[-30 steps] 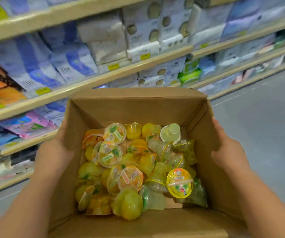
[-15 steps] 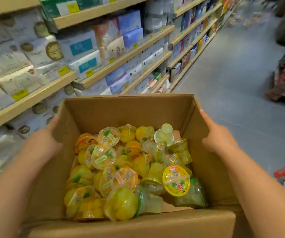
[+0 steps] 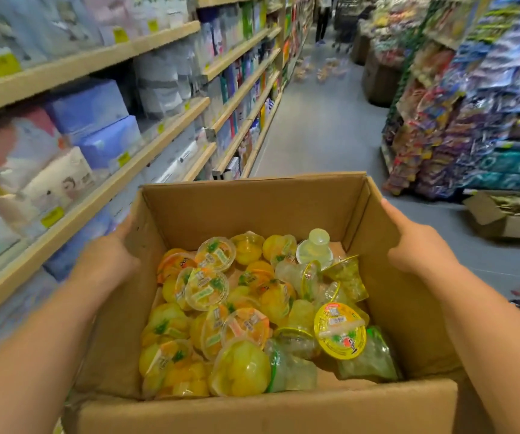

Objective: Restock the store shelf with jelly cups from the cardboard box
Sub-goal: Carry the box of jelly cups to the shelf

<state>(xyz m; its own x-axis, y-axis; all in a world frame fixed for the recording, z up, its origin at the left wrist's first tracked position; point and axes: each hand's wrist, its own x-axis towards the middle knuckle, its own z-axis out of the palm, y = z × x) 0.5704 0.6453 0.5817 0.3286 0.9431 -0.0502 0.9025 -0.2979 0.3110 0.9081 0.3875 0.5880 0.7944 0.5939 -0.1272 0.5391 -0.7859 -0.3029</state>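
Jelly cups (image 3: pixel 246 314), roughly two dozen, round clear plastic with printed lids, lay heaped in one open cardboard box (image 3: pixel 252 208) above the grey aisle floor (image 3: pixel 324 130). Wood-edged shelves (image 3: pixel 127 170) stood left. Your left hand (image 3: pixel 105 264) lay straight-fingered on the left wall. Your right hand (image 3: pixel 418 249) pressed the right wall, finger state not discernible.

One cardboard box (image 3: pixel 252 214); two hands on its sides, left hand (image 3: pixel 108 261) and right hand (image 3: pixel 418 245). Inside it, over twenty jelly cups (image 3: pixel 243 308), heaped. One smaller box (image 3: pixel 503 220) right of it.
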